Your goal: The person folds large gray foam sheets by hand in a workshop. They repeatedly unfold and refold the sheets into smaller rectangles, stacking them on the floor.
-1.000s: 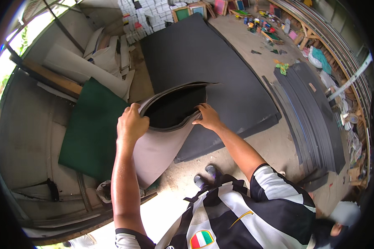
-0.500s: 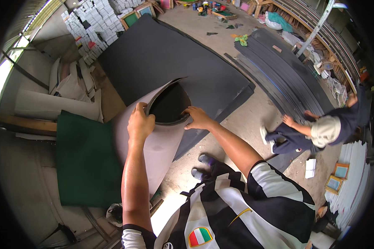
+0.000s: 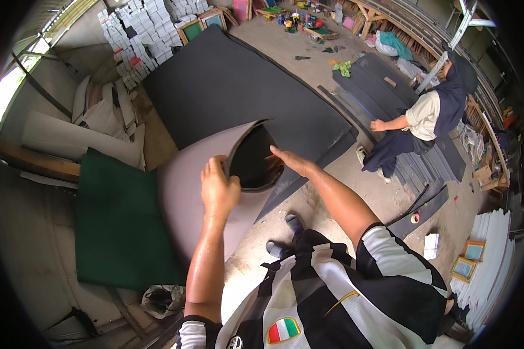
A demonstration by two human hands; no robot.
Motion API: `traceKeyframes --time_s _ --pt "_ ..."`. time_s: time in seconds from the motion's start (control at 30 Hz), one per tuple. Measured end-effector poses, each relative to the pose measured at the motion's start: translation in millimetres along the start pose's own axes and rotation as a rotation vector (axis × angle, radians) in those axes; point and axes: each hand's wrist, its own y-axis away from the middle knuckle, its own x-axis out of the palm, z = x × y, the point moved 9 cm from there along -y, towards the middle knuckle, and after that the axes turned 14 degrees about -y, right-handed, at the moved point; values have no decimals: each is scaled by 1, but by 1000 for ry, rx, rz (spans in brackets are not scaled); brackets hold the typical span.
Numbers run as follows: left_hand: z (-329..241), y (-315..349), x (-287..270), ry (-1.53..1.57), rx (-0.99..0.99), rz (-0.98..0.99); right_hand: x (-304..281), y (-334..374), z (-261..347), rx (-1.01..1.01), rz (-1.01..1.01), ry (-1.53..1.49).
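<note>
A large sheet [image 3: 201,174], pinkish grey outside and dark inside, is curled into a wide roll in front of me. My left hand [image 3: 218,189] is closed on the near left rim of its opening, fingers over the edge. At the right side of that opening is my right hand [image 3: 294,163], its fingers stretched out; some reach into the shadowed inside and are hard to make out. Under and beyond the roll lies a broad stack of black sheets [image 3: 227,81]. A dark green sheet [image 3: 119,227] hangs or lies to the left of the roll.
Another person [image 3: 422,116] stands at the right beside long dark strips [image 3: 367,87]. White bundles [image 3: 142,38] are piled at the far left. Two small frames [image 3: 471,251] rest on a white stack [image 3: 489,273] at right. Pots and bottles [image 3: 300,22] stand on the far floor.
My left hand and the roll's opening have shifted right and slightly down in view. My right hand's fingers have straightened from their hold on the rim. The other person has straightened up.
</note>
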Motion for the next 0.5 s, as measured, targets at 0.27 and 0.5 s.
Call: traceKeyframes --time_s 0.27,0.5 --pt "-58 34 79 -113 65 122 -30 -67 -33 377 -187 -538" --pt "-123 50 178 -287 161 181 -127 -129 -76 56 -367 -363"
